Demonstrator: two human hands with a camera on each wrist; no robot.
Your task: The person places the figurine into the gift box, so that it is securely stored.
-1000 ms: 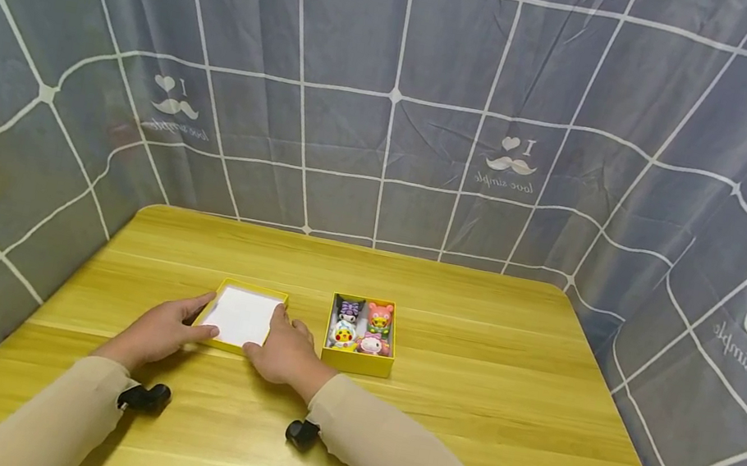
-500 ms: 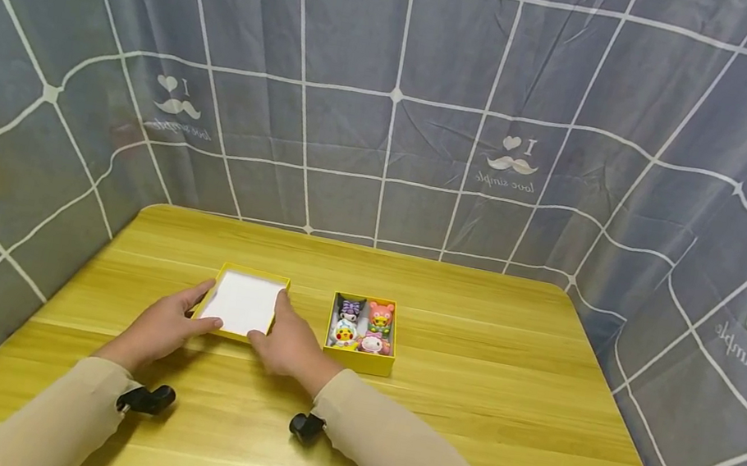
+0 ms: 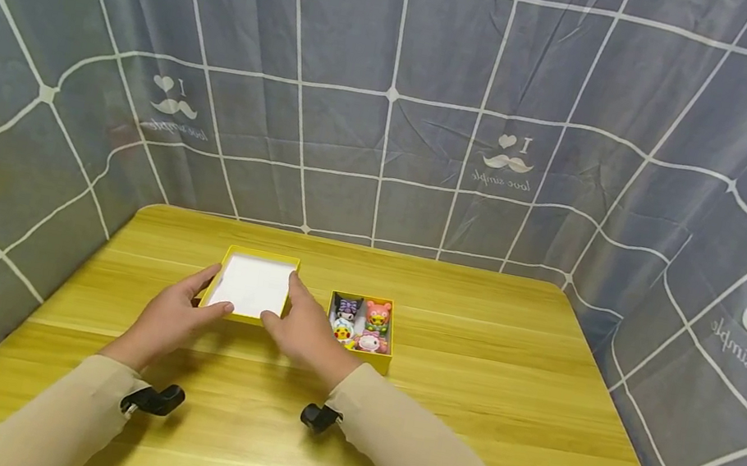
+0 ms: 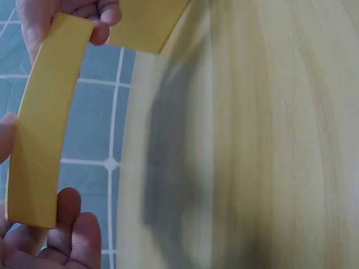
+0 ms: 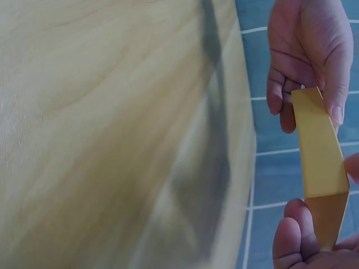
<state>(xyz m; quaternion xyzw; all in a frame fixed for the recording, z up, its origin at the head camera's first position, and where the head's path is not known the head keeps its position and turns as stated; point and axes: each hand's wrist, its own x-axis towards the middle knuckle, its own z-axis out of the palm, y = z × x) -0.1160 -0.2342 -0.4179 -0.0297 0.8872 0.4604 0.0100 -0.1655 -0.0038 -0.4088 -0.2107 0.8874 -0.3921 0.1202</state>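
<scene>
A shallow yellow box lid [image 3: 251,286] with a white inside facing up hangs above the table's left half. My left hand [image 3: 167,317] grips its left side, thumb over the near edge. On the right side my right hand [image 3: 310,334] holds it the same way. Both wrist views show the lid's yellow side wall [image 4: 47,123] off the wood, with fingers [image 5: 298,227] curled under it. Just right of my right hand stands the yellow box [image 3: 380,363], open at the top. Several small toy figures, including a pink bear-like figure [image 3: 377,315], sit inside it.
The wooden table [image 3: 498,421] runs back to a grey curtain [image 3: 331,134] with white grid lines. More curtain closes in both sides. Black wrist mounts [image 3: 156,400] stick out under the beige sleeves [image 3: 431,460]. My right forearm passes in front of the box.
Both hands have lifted the lid off the table and carried it away from me and slightly right. My right hand now covers the box's near left corner. The box has stayed put.
</scene>
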